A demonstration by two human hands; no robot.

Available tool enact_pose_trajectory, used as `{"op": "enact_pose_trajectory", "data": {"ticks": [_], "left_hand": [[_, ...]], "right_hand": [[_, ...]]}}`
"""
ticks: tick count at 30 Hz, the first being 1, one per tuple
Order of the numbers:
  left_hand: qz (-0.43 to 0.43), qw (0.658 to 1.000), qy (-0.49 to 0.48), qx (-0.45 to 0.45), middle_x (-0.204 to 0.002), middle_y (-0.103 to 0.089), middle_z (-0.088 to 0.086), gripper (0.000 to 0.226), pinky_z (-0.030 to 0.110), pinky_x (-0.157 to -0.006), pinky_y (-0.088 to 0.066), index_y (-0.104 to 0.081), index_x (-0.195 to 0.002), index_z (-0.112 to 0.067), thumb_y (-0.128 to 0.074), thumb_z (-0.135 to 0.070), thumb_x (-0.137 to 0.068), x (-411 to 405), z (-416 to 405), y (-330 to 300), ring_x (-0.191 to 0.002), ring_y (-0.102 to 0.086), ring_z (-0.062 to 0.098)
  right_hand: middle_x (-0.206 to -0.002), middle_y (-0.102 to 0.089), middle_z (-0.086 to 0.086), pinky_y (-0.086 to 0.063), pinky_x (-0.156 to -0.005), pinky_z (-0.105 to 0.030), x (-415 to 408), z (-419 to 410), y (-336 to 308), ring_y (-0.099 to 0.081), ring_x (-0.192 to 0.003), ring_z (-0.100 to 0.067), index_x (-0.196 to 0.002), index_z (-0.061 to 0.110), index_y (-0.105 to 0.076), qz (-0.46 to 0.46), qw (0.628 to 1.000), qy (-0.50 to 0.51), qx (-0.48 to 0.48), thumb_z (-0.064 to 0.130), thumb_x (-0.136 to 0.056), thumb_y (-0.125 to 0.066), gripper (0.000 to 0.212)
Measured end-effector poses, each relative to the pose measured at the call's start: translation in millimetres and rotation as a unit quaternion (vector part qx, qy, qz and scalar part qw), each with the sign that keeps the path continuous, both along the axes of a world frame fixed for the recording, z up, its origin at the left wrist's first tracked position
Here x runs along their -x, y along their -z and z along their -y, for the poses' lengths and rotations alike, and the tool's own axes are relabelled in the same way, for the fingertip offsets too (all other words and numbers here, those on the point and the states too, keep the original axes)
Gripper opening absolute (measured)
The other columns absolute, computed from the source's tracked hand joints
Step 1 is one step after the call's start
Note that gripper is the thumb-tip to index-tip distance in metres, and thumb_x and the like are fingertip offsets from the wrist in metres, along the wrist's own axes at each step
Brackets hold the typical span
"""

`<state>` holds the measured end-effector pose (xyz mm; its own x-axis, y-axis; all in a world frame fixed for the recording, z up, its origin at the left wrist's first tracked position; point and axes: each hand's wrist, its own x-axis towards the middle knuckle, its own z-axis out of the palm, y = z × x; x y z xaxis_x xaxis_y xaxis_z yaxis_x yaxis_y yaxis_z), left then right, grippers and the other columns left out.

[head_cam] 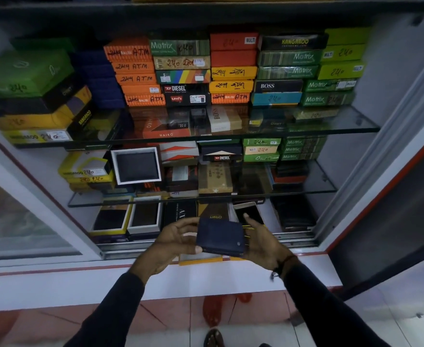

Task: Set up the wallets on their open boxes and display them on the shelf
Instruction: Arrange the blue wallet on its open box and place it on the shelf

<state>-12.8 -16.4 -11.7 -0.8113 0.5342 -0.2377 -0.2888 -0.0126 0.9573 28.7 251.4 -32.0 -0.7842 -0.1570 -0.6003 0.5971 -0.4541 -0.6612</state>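
Observation:
A dark blue folded wallet is held level in front of the cabinet's bottom shelf. My left hand grips its left edge and my right hand holds its right side from below. Under the wallet a yellow box lies on the white ledge, mostly hidden. On the bottom shelf two open boxes show dark wallets: a yellow-rimmed one and a white-rimmed one. Another open white-rimmed box with a dark wallet stands propped on the middle glass shelf.
Stacks of closed wallet boxes fill the top glass shelf and the middle one. A phone lies on the bottom shelf behind my right hand. Sliding door tracks run along the front. A sandalled foot stands on the floor.

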Motion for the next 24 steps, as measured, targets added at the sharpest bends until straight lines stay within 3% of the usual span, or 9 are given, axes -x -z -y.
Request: {"op": "enact_pose_trajectory", "data": {"ticks": [5,8,13,16,18,20,22,23,24], "left_hand": [[-0.034,0.997,-0.005,0.075,-0.123,-0.067,0.010,0.091,0.037,-0.082,-0.062,-0.057,-0.135,-0.027,-0.089,0.009,-0.058,-4.8,-8.0,-3.8,-0.104,-0.072,0.025],[-0.172,0.968,-0.125,0.133,-0.110,-0.072,-0.002,0.065,0.041,-0.092,-0.060,-0.067,-0.114,-0.029,-0.087,0.008,-0.065,-10.6,-21.9,3.4,-0.106,-0.070,0.022],[-0.626,0.703,-0.158,0.299,-0.105,-0.069,0.003,0.032,0.032,-0.089,-0.050,-0.064,-0.100,-0.015,-0.075,-0.001,-0.073,-24.0,-29.1,28.2,-0.103,-0.061,0.019],[-0.678,0.635,-0.167,0.329,-0.103,-0.065,0.007,0.020,0.037,-0.085,-0.048,-0.060,-0.099,-0.015,-0.064,-0.009,-0.081,-26.9,-27.6,33.6,-0.100,-0.057,0.022],[-0.645,0.666,-0.163,0.337,-0.104,-0.066,0.008,0.023,0.034,-0.085,-0.051,-0.060,-0.100,-0.015,-0.068,-0.011,-0.079,-23.6,-25.5,35.5,-0.101,-0.059,0.022],[-0.536,0.777,-0.145,0.297,-0.106,-0.065,0.002,0.031,0.024,-0.084,-0.052,-0.063,-0.100,-0.016,-0.079,-0.007,-0.075,-20.6,-22.5,30.8,-0.099,-0.062,0.016],[-0.370,0.886,-0.141,0.241,-0.101,-0.066,-0.005,0.033,0.020,-0.074,-0.054,-0.065,-0.099,-0.021,-0.082,-0.006,-0.075,-17.2,-19.4,24.3,-0.092,-0.065,0.011],[-0.281,0.921,-0.150,0.224,-0.099,-0.069,-0.005,0.033,0.021,-0.071,-0.056,-0.066,-0.099,-0.023,-0.083,-0.006,-0.076,-14.2,-18.2,22.9,-0.089,-0.067,0.013],[-0.203,0.942,-0.165,0.211,-0.098,-0.072,-0.002,0.031,0.021,-0.069,-0.057,-0.068,-0.101,-0.021,-0.082,-0.007,-0.078,-11.2,-16.9,24.1,-0.089,-0.069,0.016]], "right_hand": [[-0.123,-0.070,-0.021,-0.058,-0.090,-0.038,2.4,-2.0,-6.0,-0.066,-0.114,-0.038,-0.120,0.000,-0.067,-0.162,0.976,-0.047,-0.134,0.007,-0.079,-0.077,0.043],[-0.102,-0.074,-0.014,-0.060,-0.083,-0.032,5.7,4.1,-8.8,-0.069,-0.105,-0.037,-0.099,0.007,-0.073,-0.276,0.923,0.006,-0.268,0.013,-0.063,-0.089,0.040],[-0.111,-0.068,-0.001,-0.055,-0.080,-0.030,1.3,15.6,3.3,-0.062,-0.102,-0.020,-0.092,0.014,-0.064,-0.481,0.578,-0.029,-0.659,-0.002,-0.064,-0.077,0.034],[-0.115,-0.067,-0.004,-0.054,-0.080,-0.031,-3.0,14.8,9.5,-0.059,-0.103,-0.022,-0.093,0.013,-0.065,-0.493,0.523,-0.026,-0.694,0.000,-0.067,-0.076,0.030],[-0.113,-0.068,-0.004,-0.055,-0.082,-0.029,-3.2,20.6,11.5,-0.060,-0.103,-0.020,-0.092,0.013,-0.066,-0.486,0.549,-0.004,-0.680,-0.001,-0.068,-0.076,0.030],[-0.106,-0.070,0.000,-0.054,-0.083,-0.023,-0.2,24.9,9.2,-0.063,-0.098,-0.014,-0.094,0.015,-0.069,-0.445,0.639,0.027,-0.627,-0.003,-0.068,-0.077,0.032],[-0.095,-0.073,0.002,-0.056,-0.078,-0.021,7.8,25.8,0.6,-0.067,-0.089,-0.012,-0.098,0.014,-0.074,-0.336,0.810,0.061,-0.477,-0.003,-0.068,-0.080,0.035],[-0.085,-0.074,-0.001,-0.059,-0.070,-0.023,12.9,26.3,-6.3,-0.070,-0.080,-0.014,-0.093,0.010,-0.077,-0.252,0.918,0.084,-0.295,-0.001,-0.063,-0.082,0.032],[-0.074,-0.074,-0.004,-0.060,-0.060,-0.027,17.0,27.3,-6.1,-0.072,-0.069,-0.017,-0.081,0.006,-0.078,-0.183,0.969,0.104,-0.127,0.005,-0.053,-0.084,0.029]]}}
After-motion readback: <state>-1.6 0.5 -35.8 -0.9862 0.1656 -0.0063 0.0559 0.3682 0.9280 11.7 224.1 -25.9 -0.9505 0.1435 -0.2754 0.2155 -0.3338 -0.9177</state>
